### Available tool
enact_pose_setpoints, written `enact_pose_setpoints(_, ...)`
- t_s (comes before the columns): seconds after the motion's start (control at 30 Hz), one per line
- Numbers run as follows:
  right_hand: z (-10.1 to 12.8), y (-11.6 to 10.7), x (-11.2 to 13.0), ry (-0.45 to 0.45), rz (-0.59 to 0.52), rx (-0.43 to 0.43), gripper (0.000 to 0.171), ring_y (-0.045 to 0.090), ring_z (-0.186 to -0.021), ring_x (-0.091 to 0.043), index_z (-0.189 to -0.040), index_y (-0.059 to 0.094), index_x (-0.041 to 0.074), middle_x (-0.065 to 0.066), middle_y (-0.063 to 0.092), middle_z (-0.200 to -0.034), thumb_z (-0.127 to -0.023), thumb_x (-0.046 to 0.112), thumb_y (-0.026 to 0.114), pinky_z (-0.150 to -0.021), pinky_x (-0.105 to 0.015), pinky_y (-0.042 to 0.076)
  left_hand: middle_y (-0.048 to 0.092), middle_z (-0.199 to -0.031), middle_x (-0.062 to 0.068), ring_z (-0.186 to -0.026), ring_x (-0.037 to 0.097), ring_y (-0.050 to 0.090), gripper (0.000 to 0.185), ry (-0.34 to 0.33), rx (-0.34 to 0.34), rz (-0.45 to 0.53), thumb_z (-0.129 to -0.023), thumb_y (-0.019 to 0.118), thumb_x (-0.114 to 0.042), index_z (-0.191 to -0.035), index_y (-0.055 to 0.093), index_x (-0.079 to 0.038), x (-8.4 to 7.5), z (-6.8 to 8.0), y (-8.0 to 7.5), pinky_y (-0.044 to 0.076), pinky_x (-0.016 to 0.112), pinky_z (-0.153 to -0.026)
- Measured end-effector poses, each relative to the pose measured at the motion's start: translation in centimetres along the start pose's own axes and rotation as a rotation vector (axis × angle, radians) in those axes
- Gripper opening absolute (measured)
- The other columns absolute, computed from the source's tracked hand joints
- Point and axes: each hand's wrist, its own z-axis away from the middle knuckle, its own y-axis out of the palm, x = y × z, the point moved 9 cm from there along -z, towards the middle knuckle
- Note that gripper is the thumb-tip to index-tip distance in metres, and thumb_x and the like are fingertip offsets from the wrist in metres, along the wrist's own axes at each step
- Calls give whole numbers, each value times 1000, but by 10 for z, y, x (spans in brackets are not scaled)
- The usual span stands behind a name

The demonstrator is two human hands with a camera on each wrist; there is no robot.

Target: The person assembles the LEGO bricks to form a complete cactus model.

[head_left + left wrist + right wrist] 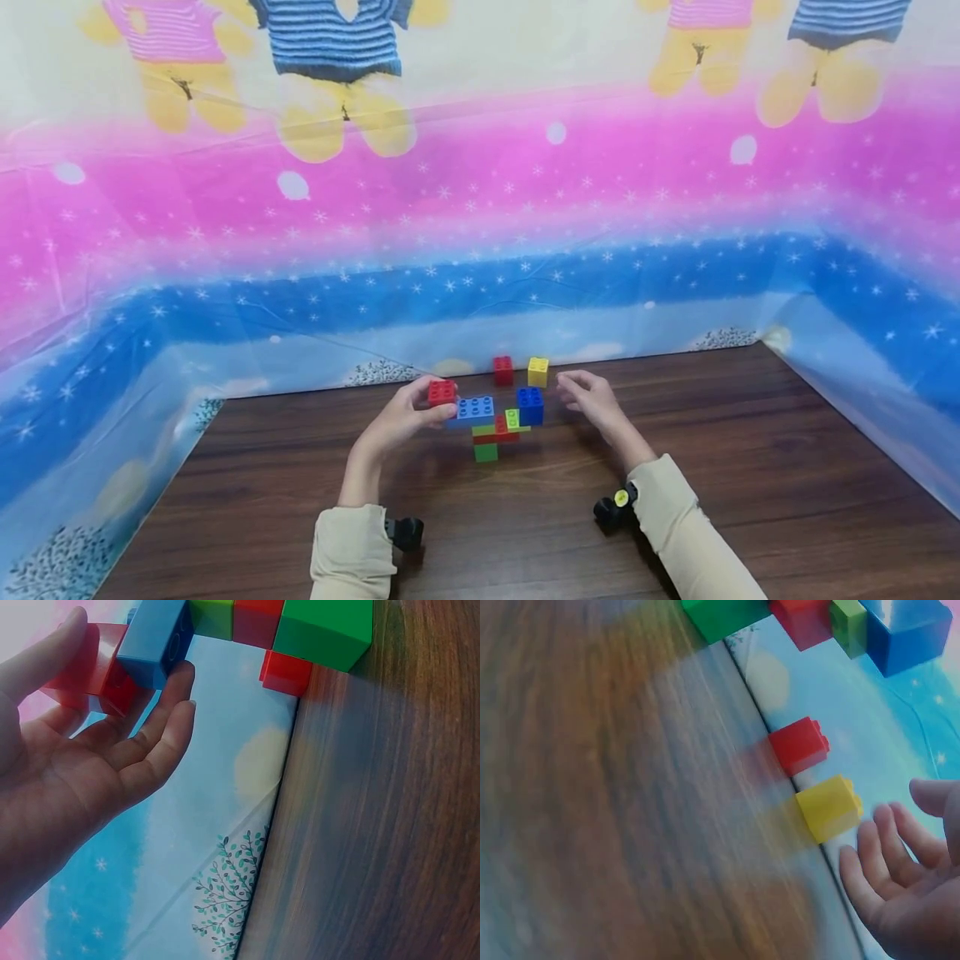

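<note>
A toy-brick structure stands on the table, with a green brick (486,452) at its foot. Red and lime bricks (504,429) spread above it. A light blue brick (475,408) juts out left, and a dark blue brick (530,407) sits at the right end. My left hand (405,418) pinches a red brick (442,392) at the light blue brick's left end, thumb in front, as the left wrist view shows. Its other fingers (161,739) reach under the light blue brick. My right hand (597,406), fingers loosely bent, holds nothing right of the dark blue brick.
A loose red brick (502,369) and a yellow brick (537,372) stand behind the structure, near the table's back edge. The yellow one is close to the right fingertips. A printed cloth (480,275) hangs behind the brown wooden table (540,533).
</note>
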Motion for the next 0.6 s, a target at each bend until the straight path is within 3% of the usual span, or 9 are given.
enact_pose_setpoints(0.37,-6,-15,-25,43,-102,-116,48,52,-122,-32,-131,45,1,-21,49,-133,-91,22,60,-101,-38,47,59,-102,17,-86,12,59,36,5,7,2,-90,61,-17,-117,50,4,0,-2,2,53,32,-79)
enact_pose_setpoints(0.6,-9,-11,-25,10,28,-75,63,42,-131,-33,-136,40,6,-19,45,-140,-86,33,66,-107,-46,38,59,-104,17,-87,12,59,37,6,6,1,-89,62,-17,-118,50,3,0,-2,3,54,39,-83)
